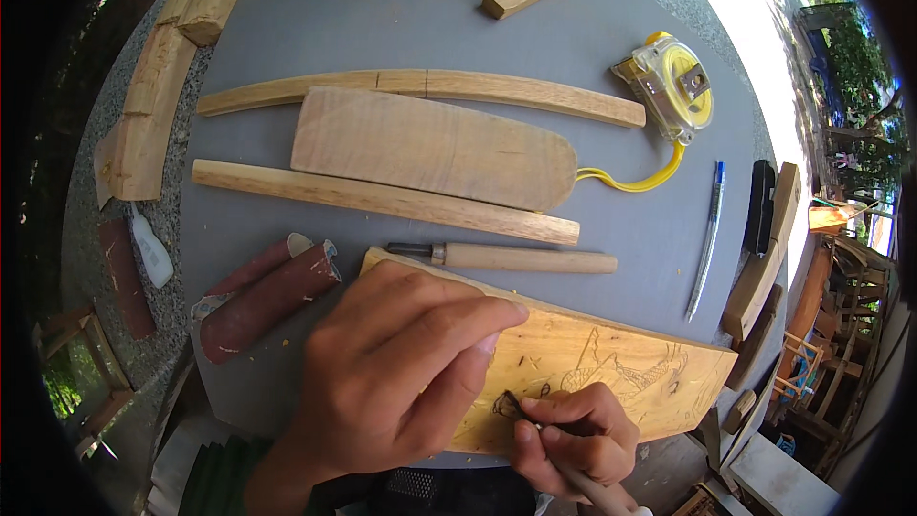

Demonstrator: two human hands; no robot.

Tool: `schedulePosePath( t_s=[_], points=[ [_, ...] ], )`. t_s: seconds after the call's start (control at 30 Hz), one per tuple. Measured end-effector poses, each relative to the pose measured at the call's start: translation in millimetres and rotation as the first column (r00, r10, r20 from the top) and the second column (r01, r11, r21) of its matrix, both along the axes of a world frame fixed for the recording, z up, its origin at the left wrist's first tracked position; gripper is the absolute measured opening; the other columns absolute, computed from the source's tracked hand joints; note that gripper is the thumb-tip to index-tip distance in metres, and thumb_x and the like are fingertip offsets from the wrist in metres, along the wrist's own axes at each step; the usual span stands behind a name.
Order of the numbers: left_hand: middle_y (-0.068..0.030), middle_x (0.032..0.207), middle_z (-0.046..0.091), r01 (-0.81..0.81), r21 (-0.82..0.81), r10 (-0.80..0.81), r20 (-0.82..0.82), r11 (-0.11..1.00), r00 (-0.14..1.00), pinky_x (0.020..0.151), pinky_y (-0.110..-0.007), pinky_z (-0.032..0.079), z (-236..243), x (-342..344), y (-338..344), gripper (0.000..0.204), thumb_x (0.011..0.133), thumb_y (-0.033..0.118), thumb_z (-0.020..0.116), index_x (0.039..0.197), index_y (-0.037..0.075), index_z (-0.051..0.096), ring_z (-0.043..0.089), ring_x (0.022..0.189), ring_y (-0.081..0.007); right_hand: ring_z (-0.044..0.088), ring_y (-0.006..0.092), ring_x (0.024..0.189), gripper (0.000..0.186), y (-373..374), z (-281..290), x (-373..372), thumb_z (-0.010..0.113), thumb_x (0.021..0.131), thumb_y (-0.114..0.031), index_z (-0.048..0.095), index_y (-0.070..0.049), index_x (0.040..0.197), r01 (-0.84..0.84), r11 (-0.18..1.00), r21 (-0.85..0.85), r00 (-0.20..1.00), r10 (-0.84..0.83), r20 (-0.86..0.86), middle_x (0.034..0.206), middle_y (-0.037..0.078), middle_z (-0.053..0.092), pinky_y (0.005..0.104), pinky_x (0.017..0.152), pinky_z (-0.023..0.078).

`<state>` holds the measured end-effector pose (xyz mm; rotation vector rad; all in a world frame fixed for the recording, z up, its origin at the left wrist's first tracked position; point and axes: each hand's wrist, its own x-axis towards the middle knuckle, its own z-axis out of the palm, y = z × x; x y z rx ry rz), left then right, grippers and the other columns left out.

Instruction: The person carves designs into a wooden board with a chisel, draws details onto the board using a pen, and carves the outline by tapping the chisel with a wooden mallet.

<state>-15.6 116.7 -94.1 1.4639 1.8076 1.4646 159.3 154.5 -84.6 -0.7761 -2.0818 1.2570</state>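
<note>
My left hand point(392, 373) is closed on the pale yellow board point(564, 334), bent fingers over its upper left part and index fingertip near the top edge. Pencil-like line drawings and small cuts mark the board's face. My right hand point(583, 430) grips a carving tool point(514, 409) by its wooden handle, its dark blade against the board below a drawn figure, beside my left thumb. Another wooden-handled chisel point(521, 258) lies just above the board.
Behind are a paddle-shaped block point(430, 148), wooden strips point(516, 86), a yellow tape measure point(673, 86) and a pen point(707, 239). Sandpaper rolls point(267, 311), a white bottle point(151, 248) and rough offcuts point(143, 143) lie left; bars point(764, 287) line the right edge.
</note>
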Motion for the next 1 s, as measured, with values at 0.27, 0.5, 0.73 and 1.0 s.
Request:
schedulePosePath(
  t_s=[0.27, 0.5, 0.73, 1.0],
  points=[
    [-0.0089, 0.070, 0.063, -0.025, 0.027, 0.024, 0.025, 0.999, 0.999, 0.054, -0.028, 0.044, -2.2, 1.9, 3.0, 0.016, 0.068, -0.004, 0.058, 0.082, 0.000, 0.064, 0.057, 0.059, -0.0194, 0.061, 0.0220, 0.062, 0.023, -5.8, -11.5, 12.3, 0.069, 0.068, 0.005, 0.049, -0.004, 0.073, -0.079, 0.993, 0.090, 0.997, 0.079, -0.001, 0.071, 0.017, 0.056, 0.0271, 0.056, 0.051],
    [-0.0098, 0.071, 0.064, -0.037, 0.001, 0.037, 0.008, 0.999, 0.999, 0.053, -0.028, 0.045, -2.4, 0.9, -2.1, 0.016, 0.068, -0.004, 0.058, 0.082, 0.000, 0.064, 0.057, 0.058, -0.0193, 0.060, 0.0218, 0.065, 0.020, -14.7, 3.0, 16.2, 0.065, 0.069, 0.009, 0.047, 0.000, 0.066, 0.049, 0.957, -0.285, 0.981, 0.007, 0.193, 0.071, 0.016, 0.056, 0.0270, 0.060, 0.051],
    [-0.0098, 0.069, 0.063, -0.053, -0.014, 0.053, 0.008, 0.999, 0.999, 0.053, -0.028, 0.045, -1.2, 3.1, 0.9, 0.015, 0.067, -0.003, 0.057, 0.081, 0.000, 0.064, 0.057, 0.059, -0.0193, 0.060, 0.0211, 0.065, 0.020, -4.4, -6.0, 9.7, 0.065, 0.070, 0.009, 0.046, 0.001, 0.066, -0.096, 0.995, -0.032, 0.995, 0.095, -0.037, 0.072, 0.016, 0.056, 0.0262, 0.059, 0.050],
    [-0.0102, 0.068, 0.063, -0.051, -0.026, 0.051, -0.005, 0.998, 0.999, 0.054, -0.028, 0.045, -0.9, 3.3, 2.4, 0.015, 0.067, -0.003, 0.056, 0.079, -0.001, 0.064, 0.057, 0.058, -0.0193, 0.059, 0.0201, 0.063, 0.021, -3.7, -3.6, 15.1, 0.066, 0.070, 0.008, 0.047, -0.001, 0.067, -0.131, 0.988, -0.081, 0.991, 0.133, 0.014, 0.075, 0.017, 0.057, 0.0243, 0.056, 0.049]
  ],
)
